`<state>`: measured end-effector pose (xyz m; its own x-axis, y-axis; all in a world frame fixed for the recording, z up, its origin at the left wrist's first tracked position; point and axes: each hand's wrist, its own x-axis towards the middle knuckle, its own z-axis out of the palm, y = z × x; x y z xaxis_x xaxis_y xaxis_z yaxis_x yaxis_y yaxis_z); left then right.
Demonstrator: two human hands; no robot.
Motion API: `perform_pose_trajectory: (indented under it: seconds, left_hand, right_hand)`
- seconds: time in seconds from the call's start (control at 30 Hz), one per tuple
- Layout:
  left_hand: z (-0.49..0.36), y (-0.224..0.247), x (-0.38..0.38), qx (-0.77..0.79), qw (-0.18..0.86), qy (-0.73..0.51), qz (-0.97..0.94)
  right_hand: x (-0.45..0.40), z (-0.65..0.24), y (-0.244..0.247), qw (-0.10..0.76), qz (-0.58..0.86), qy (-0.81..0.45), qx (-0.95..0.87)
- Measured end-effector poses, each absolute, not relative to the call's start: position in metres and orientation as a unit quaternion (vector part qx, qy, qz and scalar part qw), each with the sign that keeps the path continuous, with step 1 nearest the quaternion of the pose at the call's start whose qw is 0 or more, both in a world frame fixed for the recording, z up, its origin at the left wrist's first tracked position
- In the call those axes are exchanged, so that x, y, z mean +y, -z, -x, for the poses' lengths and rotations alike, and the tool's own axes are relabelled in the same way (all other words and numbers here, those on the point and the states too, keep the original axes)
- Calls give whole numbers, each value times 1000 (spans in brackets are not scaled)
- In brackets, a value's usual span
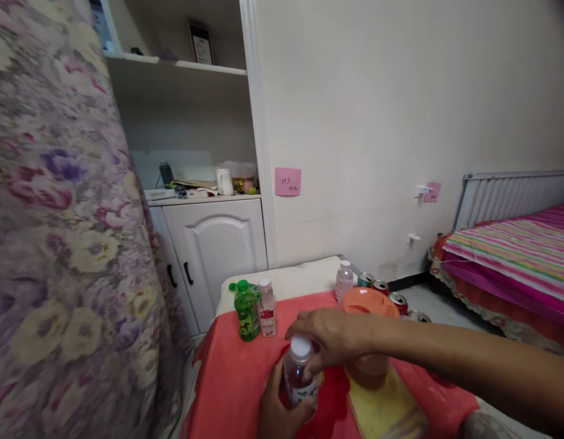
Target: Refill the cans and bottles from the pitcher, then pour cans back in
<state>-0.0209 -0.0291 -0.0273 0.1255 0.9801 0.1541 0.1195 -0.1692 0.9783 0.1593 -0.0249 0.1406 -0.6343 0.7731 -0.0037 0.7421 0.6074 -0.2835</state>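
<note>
My left hand is wrapped round the lower part of a clear plastic bottle with a white cap and a printed label. The bottle stands roughly upright, tilted slightly. From the right, my right hand curves round the bottle's top, fingers behind the cap and thumb by the bottle's shoulder. Beyond my hands stand a green bottle and a white-capped bottle with a red and white label. An orange plastic basin is partly hidden behind my right forearm.
Another clear bottle stands at the table's back right. Several drink cans line the right side. A red cloth covers much of the table; a yellow board or mat lies at the front. A floral curtain hangs left; a bed is right.
</note>
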Motion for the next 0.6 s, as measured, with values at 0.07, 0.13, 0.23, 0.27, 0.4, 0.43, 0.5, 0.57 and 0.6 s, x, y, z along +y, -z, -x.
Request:
perform_pose_trajectory:
  seconds: [0.07, 0.13, 0.23, 0.27, 0.4, 0.43, 0.5, 0.57, 0.6]
  left_hand:
    - [22, 29, -29, 453, 463, -475, -596]
    - [22, 33, -28, 445, 472, -477, -593]
    - [20, 46, -23, 435, 480, -511, -565]
    - [20, 51, -21, 429, 479, -528, -555]
    - [22, 65, -10, 421, 454, -584, -525]
    - [23, 68, -9, 419, 455, -591, -518]
    - [25, 70, -7, 421, 457, -594, -510]
    - [26, 71, -8, 427, 460, -589, -509]
    - [26, 71, -9, 430, 463, -585, -508]
  right_hand:
    - [-23, -157, -138, 55, 414, -111, -902]
    - [-22, -154, -137, 56, 404, -86, -909]
    - [-20, -154, -142, 65, 401, -71, -911]
    - [-18, -156, -146, 69, 405, -73, -909]
    - [-1, -177, -166, 112, 435, -82, -890]
    - [5, -184, -171, 124, 447, -76, -883]
    - [20, -199, -179, 132, 481, -52, -865]
    - [37, -214, -184, 125, 515, -27, -848]
    - [45, -220, -186, 121, 526, -21, -841]
